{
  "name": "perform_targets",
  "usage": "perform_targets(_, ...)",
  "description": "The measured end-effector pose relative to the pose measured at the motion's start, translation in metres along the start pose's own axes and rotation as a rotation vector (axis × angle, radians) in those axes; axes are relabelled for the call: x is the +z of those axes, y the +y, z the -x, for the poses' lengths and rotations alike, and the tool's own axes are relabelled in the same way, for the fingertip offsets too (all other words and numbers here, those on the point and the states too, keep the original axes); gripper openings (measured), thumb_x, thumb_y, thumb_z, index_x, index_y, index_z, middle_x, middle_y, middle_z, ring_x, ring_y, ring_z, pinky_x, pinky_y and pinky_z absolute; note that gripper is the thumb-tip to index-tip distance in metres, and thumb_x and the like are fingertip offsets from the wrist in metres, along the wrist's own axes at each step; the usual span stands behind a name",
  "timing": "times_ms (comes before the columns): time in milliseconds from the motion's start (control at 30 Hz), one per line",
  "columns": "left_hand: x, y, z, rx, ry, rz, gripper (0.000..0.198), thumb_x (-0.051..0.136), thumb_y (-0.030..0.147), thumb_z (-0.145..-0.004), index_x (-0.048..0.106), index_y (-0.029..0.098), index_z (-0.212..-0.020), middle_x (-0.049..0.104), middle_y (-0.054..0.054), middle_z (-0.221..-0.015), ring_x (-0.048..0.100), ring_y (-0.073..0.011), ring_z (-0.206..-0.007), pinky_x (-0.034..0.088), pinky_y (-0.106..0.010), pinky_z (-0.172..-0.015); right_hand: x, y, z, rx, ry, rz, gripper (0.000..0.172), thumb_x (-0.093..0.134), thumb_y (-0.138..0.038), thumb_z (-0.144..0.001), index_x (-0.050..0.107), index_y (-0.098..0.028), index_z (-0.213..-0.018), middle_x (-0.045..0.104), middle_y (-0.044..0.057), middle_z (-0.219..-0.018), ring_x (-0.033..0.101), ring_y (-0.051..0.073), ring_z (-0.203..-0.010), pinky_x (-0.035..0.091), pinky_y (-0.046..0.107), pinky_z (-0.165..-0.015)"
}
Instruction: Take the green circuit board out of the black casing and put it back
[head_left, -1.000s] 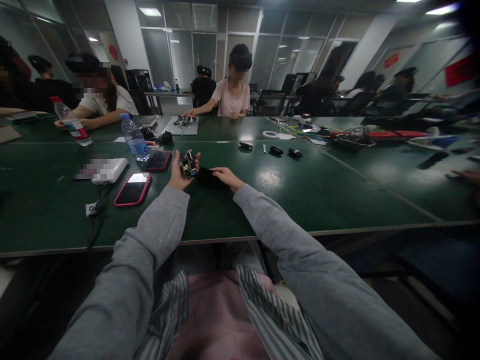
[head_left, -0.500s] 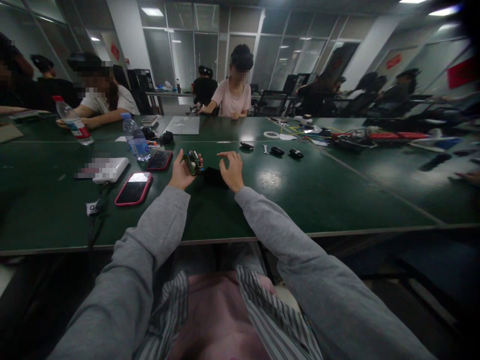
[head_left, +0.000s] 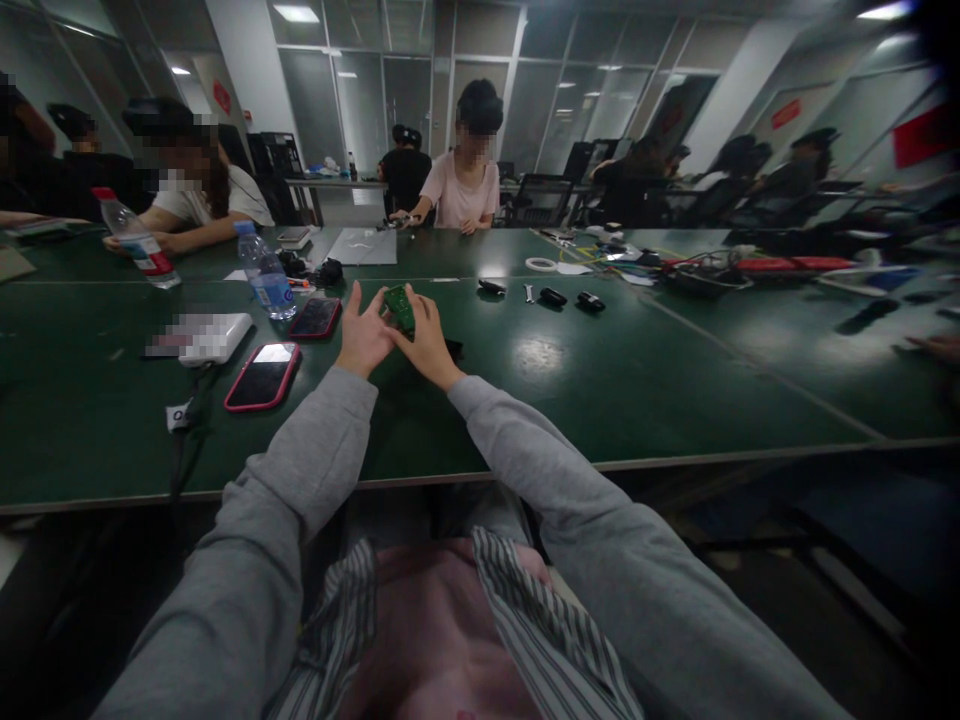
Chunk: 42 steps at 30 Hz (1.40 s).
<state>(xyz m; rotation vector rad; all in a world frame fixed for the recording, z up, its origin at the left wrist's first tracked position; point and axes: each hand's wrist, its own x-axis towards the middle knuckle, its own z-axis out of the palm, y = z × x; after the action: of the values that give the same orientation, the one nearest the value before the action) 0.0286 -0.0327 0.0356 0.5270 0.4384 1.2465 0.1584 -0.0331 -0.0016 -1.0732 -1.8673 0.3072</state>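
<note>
We see the green circuit board [head_left: 400, 308] slightly left of the middle of the frame, raised above the green surface [head_left: 637, 400]. Its flat green face is turned up toward us, and the visible part has its long axis slanting from upper left to lower right, the upper end pointing toward the far side of the surface. Our left hand [head_left: 366, 335] grasps it by the left edge, thumb raised; our right hand [head_left: 426, 340] grasps it from the right, fingers along that edge and thumb reaching across below. The fingers hide the lower end, so we cannot tell its full outline. Just beside our right hand, a black piece [head_left: 454, 348] is mostly covered. To the left in the frame lie a pink-cased phone [head_left: 262, 377] and, nearer our left hand, a second phone [head_left: 315, 318]. Right of centre, we find a small wrench [head_left: 529, 294].
</note>
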Motion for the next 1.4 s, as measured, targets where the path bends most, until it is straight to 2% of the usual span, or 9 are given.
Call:
perform_targets(133,0.009,0.001,0.007,0.067,-0.083,0.002,0.06,0.047,0.067,-0.092,0.058,0.026,-0.135,0.071,-0.011,-0.113,0.065,-0.0288,-0.113,0.057,-0.036,-0.083,-0.012,0.008,-0.009,0.149,0.119,-0.116,0.08,0.058,-0.049,-0.094,0.02,-0.024,-0.159,0.036,0.012,-0.152,0.033,0.026,-0.144,0.026,0.048,-0.123)
perform_targets(267,0.014,0.001,0.013,0.077,-0.141,-0.043,0.062,0.04,0.068,-0.093,0.059,0.027,-0.136,0.069,-0.01,-0.12,0.063,-0.0296,-0.118,0.055,-0.039,-0.088,-0.022,0.011,-0.015,0.252,0.134,-0.3,0.075,0.057,-0.05,-0.094,0.027,-0.022,-0.156,0.047,0.01,-0.147,0.045,0.022,-0.137,0.04,0.041,-0.115)
perform_targets(467,0.001,0.005,0.008,0.054,-0.215,-0.07,0.056,0.037,0.063,-0.096,0.06,0.028,-0.134,0.068,-0.008,-0.126,0.064,-0.0285,-0.116,0.054,-0.041,-0.091,-0.036,0.019,-0.016,0.33,0.135,-0.433,0.07,0.063,-0.042,-0.09,0.037,-0.018,-0.151,0.059,0.011,-0.134,0.058,0.021,-0.122,0.05,0.037,-0.105)
perform_targets(733,-0.036,0.007,-0.012,0.075,0.01,-0.074,0.044,0.048,0.053,-0.095,0.058,0.031,-0.132,0.072,-0.004,-0.115,0.069,-0.0188,-0.1,0.055,-0.03,-0.082,-0.052,0.03,0.005,0.033,0.023,-0.116,0.068,0.073,-0.027,-0.081,0.05,-0.021,-0.144,0.054,0.008,-0.144,0.051,0.023,-0.135,0.034,0.04,-0.12)
perform_targets(1067,-0.043,0.004,-0.018,0.066,0.021,-0.095,0.045,0.051,0.052,-0.093,0.057,0.031,-0.132,0.073,-0.005,-0.115,0.069,-0.0182,-0.1,0.053,-0.028,-0.08,-0.064,0.052,0.025,-0.072,-0.171,0.189,0.069,0.071,-0.029,-0.084,0.047,-0.022,-0.148,0.054,0.01,-0.143,0.05,0.027,-0.133,0.037,0.048,-0.116)
perform_targets(1167,-0.046,0.003,-0.019,0.065,0.024,-0.09,0.044,0.052,0.052,-0.093,0.058,0.031,-0.131,0.073,-0.005,-0.116,0.069,-0.0187,-0.103,0.052,-0.029,-0.081,-0.094,0.071,0.032,-0.078,-0.174,0.255,0.069,0.069,-0.031,-0.086,0.045,-0.022,-0.15,0.055,0.011,-0.142,0.051,0.027,-0.132,0.038,0.048,-0.115)
perform_targets(1233,-0.047,0.003,-0.019,0.063,0.027,-0.086,0.042,0.052,0.051,-0.093,0.06,0.031,-0.129,0.073,-0.004,-0.115,0.069,-0.019,-0.102,0.051,-0.029,-0.081,-0.129,0.096,0.039,-0.051,-0.16,0.332,0.068,0.068,-0.033,-0.087,0.046,-0.021,-0.149,0.055,0.012,-0.141,0.051,0.028,-0.132,0.039,0.049,-0.113)
perform_targets(1300,-0.047,0.002,-0.019,0.056,0.035,-0.092,0.041,0.051,0.05,-0.094,0.06,0.031,-0.128,0.073,-0.004,-0.113,0.069,-0.0189,-0.101,0.051,-0.03,-0.082,-0.177,0.133,0.049,0.034,-0.108,0.445,0.067,0.07,-0.036,-0.086,0.048,-0.02,-0.148,0.055,0.016,-0.141,0.052,0.03,-0.131,0.039,0.05,-0.112)
perform_targets(1400,-0.046,0.0,-0.018,0.045,0.048,-0.122,0.04,0.053,0.05,-0.093,0.061,0.031,-0.127,0.074,-0.004,-0.112,0.068,-0.0197,-0.102,0.05,-0.031,-0.083,-0.267,0.204,0.07,0.258,0.062,0.647,0.073,0.068,-0.049,-0.087,0.052,-0.008,-0.145,0.056,0.029,-0.134,0.054,0.029,-0.129,0.041,0.045,-0.106)
